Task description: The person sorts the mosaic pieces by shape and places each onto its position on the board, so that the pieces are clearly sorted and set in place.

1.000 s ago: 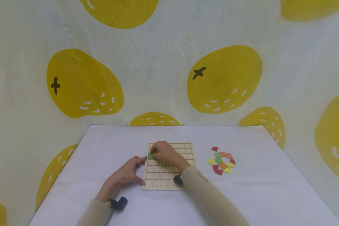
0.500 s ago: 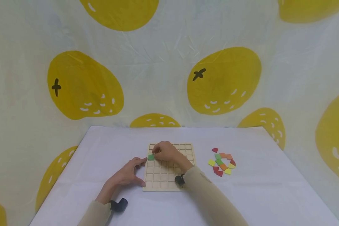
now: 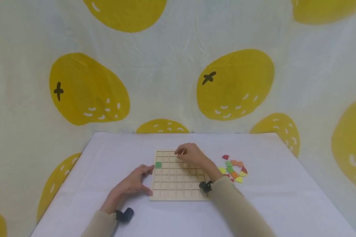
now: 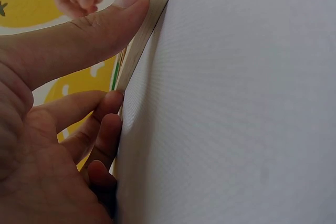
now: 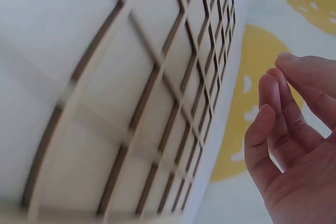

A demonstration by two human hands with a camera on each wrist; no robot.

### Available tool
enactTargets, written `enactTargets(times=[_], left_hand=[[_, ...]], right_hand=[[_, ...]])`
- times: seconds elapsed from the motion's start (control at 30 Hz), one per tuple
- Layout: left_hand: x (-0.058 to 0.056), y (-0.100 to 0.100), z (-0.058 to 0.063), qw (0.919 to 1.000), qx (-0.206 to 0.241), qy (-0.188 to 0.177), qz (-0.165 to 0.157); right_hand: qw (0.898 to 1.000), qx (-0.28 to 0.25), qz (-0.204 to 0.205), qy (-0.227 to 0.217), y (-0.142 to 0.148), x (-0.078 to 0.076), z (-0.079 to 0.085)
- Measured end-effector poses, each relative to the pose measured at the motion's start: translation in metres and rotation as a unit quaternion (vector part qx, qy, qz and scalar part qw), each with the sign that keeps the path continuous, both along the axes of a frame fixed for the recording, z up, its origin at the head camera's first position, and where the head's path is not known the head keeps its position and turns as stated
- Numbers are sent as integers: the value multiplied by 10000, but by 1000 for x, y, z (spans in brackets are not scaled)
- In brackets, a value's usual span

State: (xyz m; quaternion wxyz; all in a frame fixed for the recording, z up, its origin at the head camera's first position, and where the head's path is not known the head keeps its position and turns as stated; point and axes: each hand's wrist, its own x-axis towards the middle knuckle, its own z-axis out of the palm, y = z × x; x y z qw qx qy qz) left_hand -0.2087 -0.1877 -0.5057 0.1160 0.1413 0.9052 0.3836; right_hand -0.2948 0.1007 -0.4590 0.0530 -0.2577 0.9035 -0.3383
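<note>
A pale wooden grid board (image 3: 172,185) lies on the white table, with one green square tile (image 3: 158,164) in a cell at its left edge. My left hand (image 3: 133,181) rests against the board's left side, thumb at the near corner and fingers farther up. In the left wrist view the thumb (image 4: 89,43) and fingertips touch the board's edge (image 4: 152,27). Over the far part of the grid is my right hand (image 3: 192,155). In the right wrist view this hand (image 5: 294,140) has loosely bent fingers and nothing between thumb and forefinger.
Right of the board lies a loose group of flat pieces: a red quarter-circle (image 3: 225,157), orange squares (image 3: 240,164), green squares (image 3: 228,163), yellow pieces (image 3: 239,179) and others. My right forearm partly covers some red ones. A lemon-patterned cloth (image 3: 166,82) hangs behind the table.
My right hand has left the green tile, lifting and moving right across the board. The tile stays in its cell, now fully in sight. My left hand keeps its place.
</note>
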Motion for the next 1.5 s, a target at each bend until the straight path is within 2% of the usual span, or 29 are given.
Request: enactTargets(times=[0.53,0.83,1.0,1.13,1.5], left_hand=[[-1,-2,-3,10000,-20,33,-64],[-2,0,-2,10000,7,-77,50],[-2,-1,-3,10000,-46,-16,18],[-3,-1,-4,10000,-49,-31,15],[0,0,-4,9999,-97,-53,92]], right_hand=[[9992,34,-302,254,82,15,8],[9954,364,-875,-110,125,21,1],[9943,476,-940,-153,144,22,-4],[9932,612,-953,-270,153,23,-9],[9845,807,-1215,-975,164,29,-20]])
